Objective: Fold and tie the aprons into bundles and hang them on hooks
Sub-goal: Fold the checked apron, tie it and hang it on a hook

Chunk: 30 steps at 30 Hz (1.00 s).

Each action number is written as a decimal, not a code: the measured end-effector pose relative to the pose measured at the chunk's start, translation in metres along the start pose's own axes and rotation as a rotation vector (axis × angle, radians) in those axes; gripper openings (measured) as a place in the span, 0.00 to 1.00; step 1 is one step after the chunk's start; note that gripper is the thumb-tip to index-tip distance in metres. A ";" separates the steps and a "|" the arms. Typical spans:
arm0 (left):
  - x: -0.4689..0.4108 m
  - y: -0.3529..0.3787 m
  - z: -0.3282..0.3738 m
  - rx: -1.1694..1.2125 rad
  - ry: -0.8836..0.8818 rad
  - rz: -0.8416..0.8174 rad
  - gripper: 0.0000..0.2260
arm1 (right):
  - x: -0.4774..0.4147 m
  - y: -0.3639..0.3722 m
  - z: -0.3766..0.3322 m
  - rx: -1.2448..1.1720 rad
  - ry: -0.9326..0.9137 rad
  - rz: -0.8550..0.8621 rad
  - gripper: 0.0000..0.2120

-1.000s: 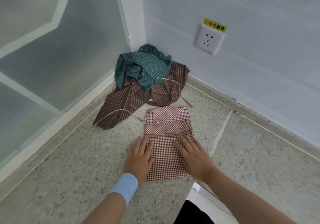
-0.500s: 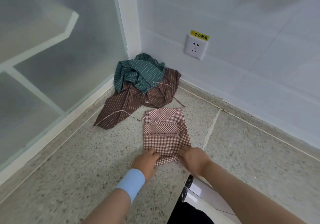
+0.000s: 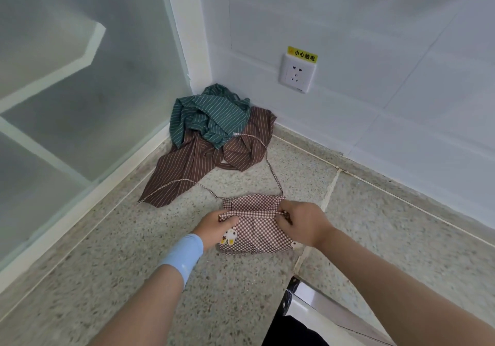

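Down on the floor [image 3: 107, 265], close in: the checked apron [image 3: 257, 235] is folded into a short, wide packet. Left hand [image 3: 214, 226] and right hand [image 3: 304, 222] each pinch one end of the raised fold edge. Both grips are narrow, thumb and fingers closed on cloth.

Key relation: the packet's long axis runs left-right, straight between the two hands. Neither hand is nearer; the hold is symmetric. The fold edge sits about mid-packet, with the free cloth on the far side.

The two ties [image 3: 273, 173] leave the packet's far corners and trail away from the person. The right one runs up towards the pile, the left one angles off left. My read: the next fold goes away from the body, then each hand reaches past its own corner for the tie on its side.

Further out, a brown striped apron [image 3: 192, 166] lies loose with a green striped apron [image 3: 211, 115] crumpled on it, both unfolded, in the corner. Behind them are a glass panel [image 3: 80, 91] on the left and a wall socket [image 3: 296, 73].
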<state>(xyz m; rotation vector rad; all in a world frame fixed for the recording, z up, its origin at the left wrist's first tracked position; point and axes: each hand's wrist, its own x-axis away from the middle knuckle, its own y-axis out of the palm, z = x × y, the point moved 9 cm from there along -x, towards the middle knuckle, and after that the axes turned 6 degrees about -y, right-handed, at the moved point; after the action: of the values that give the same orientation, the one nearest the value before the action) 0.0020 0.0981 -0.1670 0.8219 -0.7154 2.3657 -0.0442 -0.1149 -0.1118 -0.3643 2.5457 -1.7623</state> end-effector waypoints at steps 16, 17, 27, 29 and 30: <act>-0.027 0.072 0.049 -0.970 0.565 0.478 0.20 | -0.066 0.046 0.043 0.076 0.232 -0.030 0.15; -0.036 0.079 0.039 -1.018 0.512 0.433 0.22 | -0.065 0.043 0.039 0.128 0.214 0.016 0.16; -0.055 0.059 -0.003 -1.148 0.392 0.353 0.28 | -0.016 0.105 0.032 0.238 0.004 -0.140 0.32; -0.051 0.034 -0.018 -1.156 0.346 0.393 0.28 | -0.009 0.102 0.041 0.254 0.022 -0.171 0.34; -0.048 0.020 -0.024 -1.149 0.315 0.424 0.28 | -0.009 0.099 0.041 0.263 0.026 -0.178 0.34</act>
<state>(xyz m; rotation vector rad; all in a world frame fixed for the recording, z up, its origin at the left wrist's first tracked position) 0.0123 0.0839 -0.2221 -0.2142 -1.9262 1.8083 -0.0472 -0.1179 -0.2191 -0.5736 2.3173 -2.1437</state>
